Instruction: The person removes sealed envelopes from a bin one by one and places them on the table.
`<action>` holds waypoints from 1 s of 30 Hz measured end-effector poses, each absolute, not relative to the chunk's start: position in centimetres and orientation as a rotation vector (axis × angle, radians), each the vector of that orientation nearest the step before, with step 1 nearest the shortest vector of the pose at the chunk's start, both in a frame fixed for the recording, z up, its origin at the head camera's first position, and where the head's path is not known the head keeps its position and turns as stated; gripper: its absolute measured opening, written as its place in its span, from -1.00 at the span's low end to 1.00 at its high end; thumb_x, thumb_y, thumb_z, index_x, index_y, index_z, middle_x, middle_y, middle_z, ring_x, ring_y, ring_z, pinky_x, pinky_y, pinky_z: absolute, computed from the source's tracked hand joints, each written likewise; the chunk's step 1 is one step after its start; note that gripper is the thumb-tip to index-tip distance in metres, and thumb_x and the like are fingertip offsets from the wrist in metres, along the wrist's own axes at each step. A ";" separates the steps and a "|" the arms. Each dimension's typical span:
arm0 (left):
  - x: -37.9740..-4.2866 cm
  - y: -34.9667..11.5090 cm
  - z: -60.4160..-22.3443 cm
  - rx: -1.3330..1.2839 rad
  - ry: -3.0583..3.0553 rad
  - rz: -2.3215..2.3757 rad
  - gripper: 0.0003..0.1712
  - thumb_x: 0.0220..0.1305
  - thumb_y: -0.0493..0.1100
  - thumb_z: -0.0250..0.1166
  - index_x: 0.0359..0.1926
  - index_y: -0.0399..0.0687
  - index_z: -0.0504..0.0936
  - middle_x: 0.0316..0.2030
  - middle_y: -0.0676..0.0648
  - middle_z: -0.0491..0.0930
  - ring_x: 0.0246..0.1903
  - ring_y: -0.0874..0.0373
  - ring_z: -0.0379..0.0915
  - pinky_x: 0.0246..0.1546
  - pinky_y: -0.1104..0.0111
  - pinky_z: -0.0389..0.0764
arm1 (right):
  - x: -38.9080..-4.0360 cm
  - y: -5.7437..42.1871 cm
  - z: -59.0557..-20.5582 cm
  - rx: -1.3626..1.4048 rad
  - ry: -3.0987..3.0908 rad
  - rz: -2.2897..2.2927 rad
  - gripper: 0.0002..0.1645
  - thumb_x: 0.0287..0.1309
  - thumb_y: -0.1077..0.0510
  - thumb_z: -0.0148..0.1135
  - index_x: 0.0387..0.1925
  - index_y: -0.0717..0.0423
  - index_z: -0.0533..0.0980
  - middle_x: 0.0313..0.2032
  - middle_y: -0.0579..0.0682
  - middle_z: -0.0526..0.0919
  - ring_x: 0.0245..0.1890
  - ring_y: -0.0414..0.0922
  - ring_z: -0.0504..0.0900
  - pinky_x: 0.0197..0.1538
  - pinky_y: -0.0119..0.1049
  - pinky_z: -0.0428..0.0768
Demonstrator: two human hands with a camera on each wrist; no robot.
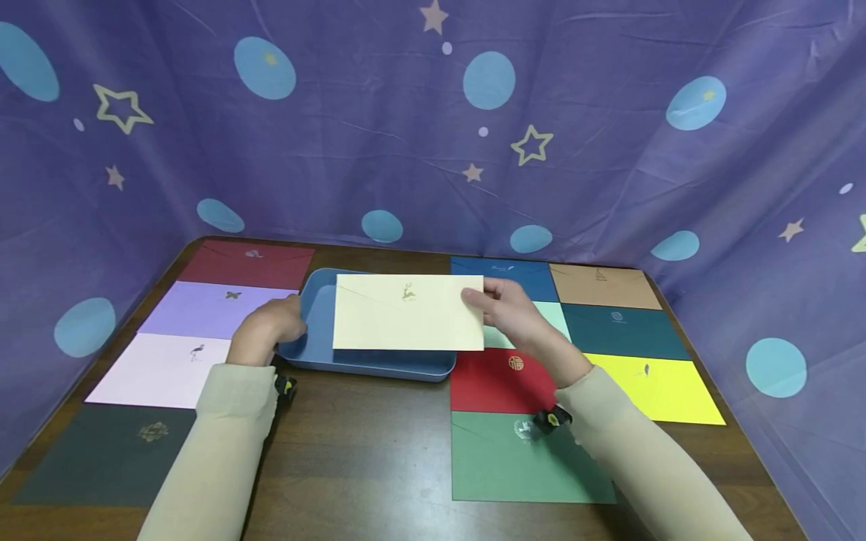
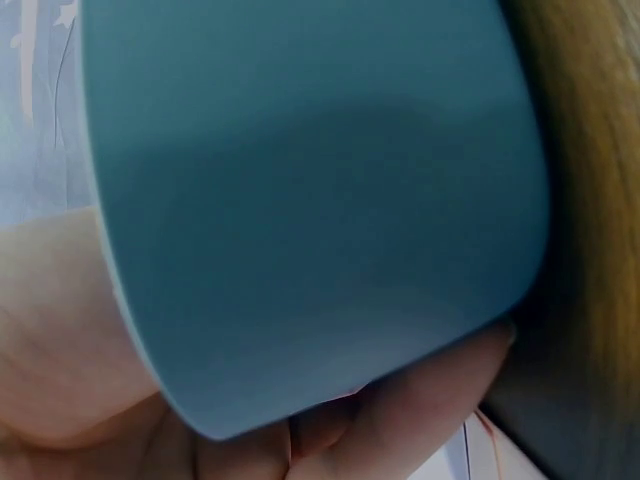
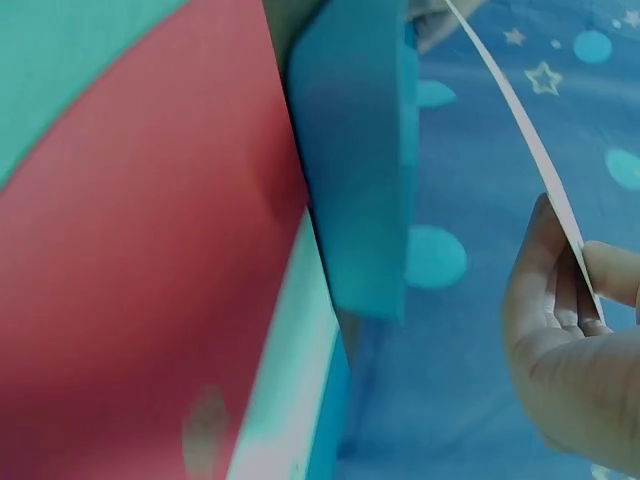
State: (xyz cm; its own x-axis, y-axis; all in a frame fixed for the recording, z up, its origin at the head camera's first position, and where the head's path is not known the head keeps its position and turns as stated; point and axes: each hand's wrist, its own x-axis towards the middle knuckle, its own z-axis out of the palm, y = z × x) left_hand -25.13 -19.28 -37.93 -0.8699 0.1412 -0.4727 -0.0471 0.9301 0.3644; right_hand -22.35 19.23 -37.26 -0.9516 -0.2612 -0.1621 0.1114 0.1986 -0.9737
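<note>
My right hand (image 1: 510,312) pinches the right end of a cream envelope (image 1: 386,319) with a small gold deer print, thumb on its front. The envelope is raised over a blue tray (image 1: 379,368) and hides much of it. Seen in the right wrist view, the envelope (image 3: 535,150) is edge-on between thumb and fingers. At the tray's left end, my left hand (image 1: 271,323) holds the rim. Up close in the left wrist view, the tray's wall (image 2: 320,250) fills the picture, with fingers (image 2: 420,410) along its edge.
Left of the tray lie maroon (image 1: 237,263), lilac (image 1: 210,308), pale pink (image 1: 149,372) and dark grey (image 1: 88,458) envelopes. On the right are blue, tan, mint, teal, red (image 1: 487,383), yellow (image 1: 666,391) and green (image 1: 501,466) ones. A purple curtain (image 1: 406,135) hangs behind the wooden table (image 1: 352,451).
</note>
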 end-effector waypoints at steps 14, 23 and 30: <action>-25.4 -19.3 -37.9 0.080 2.558 0.481 -0.25 0.47 -0.32 -0.03 0.50 -0.73 -0.03 0.30 -0.66 0.30 0.02 -0.30 0.46 -0.35 0.16 0.68 | -18.2 33.6 -33.5 -0.145 2.337 -1.566 -0.42 0.66 -0.03 0.05 0.37 0.35 0.35 0.06 0.07 0.63 -0.04 -0.04 0.70 0.02 -0.23 0.71; -25.3 -19.3 -37.8 0.076 2.553 0.466 -0.23 0.47 -0.32 -0.02 0.50 -0.74 -0.07 0.33 -0.67 0.27 0.05 -0.32 0.44 -0.27 0.14 0.67 | -14.7 43.1 -33.2 -0.068 2.332 -1.398 -0.48 0.71 0.00 -0.07 0.32 0.38 0.30 -0.10 0.05 0.70 -0.21 0.00 0.72 -0.15 -0.16 0.70; -25.5 -19.2 -37.9 0.082 2.563 0.476 -0.25 0.47 -0.31 -0.03 0.50 -0.71 -0.04 0.29 -0.64 0.31 0.01 -0.31 0.47 -0.38 0.19 0.66 | -13.0 50.2 -34.4 -0.123 2.133 -1.318 -0.58 0.76 0.09 -0.26 0.38 0.27 0.24 0.01 0.09 0.68 -0.08 0.05 0.72 -0.04 -0.12 0.71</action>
